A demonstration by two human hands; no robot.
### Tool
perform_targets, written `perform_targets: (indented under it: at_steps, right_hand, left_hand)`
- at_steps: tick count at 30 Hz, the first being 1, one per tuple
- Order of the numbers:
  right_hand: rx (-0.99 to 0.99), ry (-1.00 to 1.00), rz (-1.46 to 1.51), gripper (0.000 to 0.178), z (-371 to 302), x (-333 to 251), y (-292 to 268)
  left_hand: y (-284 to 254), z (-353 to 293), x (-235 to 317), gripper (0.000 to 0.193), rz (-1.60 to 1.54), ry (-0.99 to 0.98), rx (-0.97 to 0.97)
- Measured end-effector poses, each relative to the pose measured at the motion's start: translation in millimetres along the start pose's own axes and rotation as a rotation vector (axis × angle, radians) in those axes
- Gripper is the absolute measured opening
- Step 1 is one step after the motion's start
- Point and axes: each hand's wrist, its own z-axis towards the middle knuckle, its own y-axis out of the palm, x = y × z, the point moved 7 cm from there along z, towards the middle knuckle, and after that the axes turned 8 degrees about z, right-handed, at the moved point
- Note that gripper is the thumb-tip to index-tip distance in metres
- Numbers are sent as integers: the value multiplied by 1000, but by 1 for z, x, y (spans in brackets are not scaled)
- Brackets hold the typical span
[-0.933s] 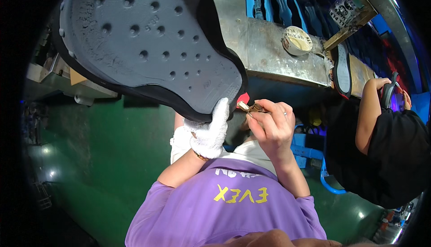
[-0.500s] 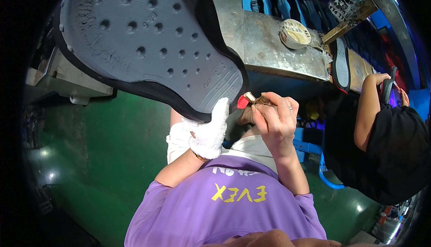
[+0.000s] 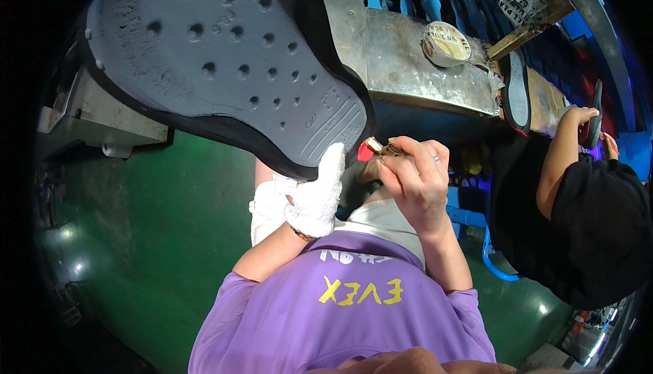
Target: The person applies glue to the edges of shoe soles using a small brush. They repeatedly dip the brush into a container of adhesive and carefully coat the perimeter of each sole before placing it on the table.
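Note:
A big grey shoe sole (image 3: 224, 54) with a raised black rim fills the upper left, its studded face turned toward me. My left hand (image 3: 318, 194), in a white knit glove, grips its narrow near end with the thumb lying on the grey face. Bare and wearing a ring, my right hand (image 3: 416, 177) pinches a small brush (image 3: 375, 145) with a metal collar and a red tip. That red tip is at the black rim by the sole's near right end; whether it touches I cannot tell.
A worn metal bench (image 3: 401, 54) runs across the back, bearing a round tub (image 3: 446, 44) of pale stuff. Another grey sole (image 3: 518, 92) lies farther right. A co-worker in black (image 3: 585, 224) sits at the right, holding a dark sole (image 3: 594, 119). A blue tubular frame (image 3: 488, 258) stands between us.
The sole and my left hand have shifted slightly up in view. The brush tip has moved a little left along the rim. The co-worker's hands have shifted slightly.

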Motion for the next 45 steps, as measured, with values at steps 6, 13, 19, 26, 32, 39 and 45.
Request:
perform_targets:
  at_steps: [6,13,19,26,32,39,45]
  right_hand:
    - [-90,-121,153,23,-8,-3,5]
    - [-97,-162,151,24,-20,-7,3]
    - [39,-81,161,27,-23,0,-6]
    - [14,-50,90,30,-18,1,-4]
    - [99,44,-61,16,-14,11,-11]
    - [197,28,59,17,-23,18,-19]
    - [63,79,-63,13,-11,8,-11]
  left_hand:
    - [-3,-2,-4,24,-138,-28,108]
    - [-5,3,6,24,126,112,25]
    - [-5,-3,1,27,115,148,73]
    - [-6,-12,-6,48,322,192,45]
    - [-4,-11,-18,37,106,7,-6]
    - [-4,-7,-8,29,-86,75,176]
    - [0,-13,13,27,450,406,66]
